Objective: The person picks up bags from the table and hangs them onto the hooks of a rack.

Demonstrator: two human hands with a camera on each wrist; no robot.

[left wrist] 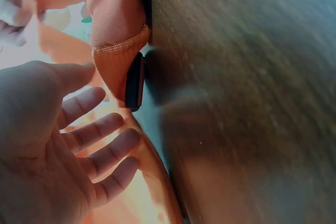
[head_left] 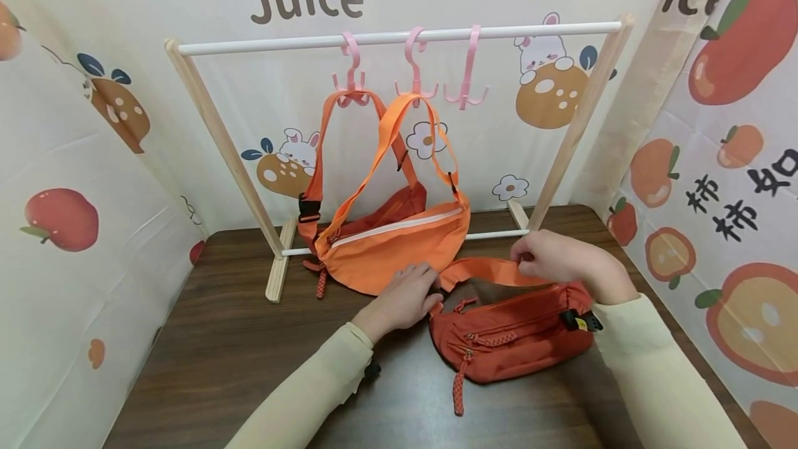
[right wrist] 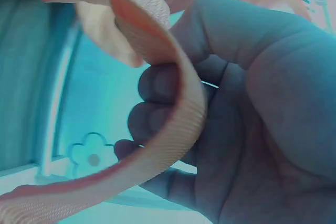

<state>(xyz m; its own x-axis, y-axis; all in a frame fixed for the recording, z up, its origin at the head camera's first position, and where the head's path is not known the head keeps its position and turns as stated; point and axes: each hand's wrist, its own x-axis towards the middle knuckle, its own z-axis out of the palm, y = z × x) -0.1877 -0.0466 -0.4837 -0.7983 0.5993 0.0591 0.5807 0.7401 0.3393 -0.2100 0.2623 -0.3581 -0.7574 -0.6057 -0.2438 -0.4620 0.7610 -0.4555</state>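
A rust-red waist bag [head_left: 524,348] lies on the table, its zip pulls and a black buckle [head_left: 576,321] showing. My right hand [head_left: 557,258] pinches its orange strap [head_left: 489,271] above the bag. In the right wrist view the strap [right wrist: 191,108] curves between thumb and curled fingers. At the bag's left end is my left hand [head_left: 402,300], its fingers loosely spread beside the black strap fitting [left wrist: 135,82] in the left wrist view. Just beyond that hand, a bright orange waist bag [head_left: 393,248] hangs by its strap, its lower edge close to the tabletop.
A rack with a white rail [head_left: 249,44] and wooden legs [head_left: 572,123] stands at the back. Pink hooks hang from it; the right one [head_left: 466,71] holds no bag. Another rust-red bag [head_left: 389,212] hangs behind the orange one. Printed cloth walls flank the table [head_left: 206,359].
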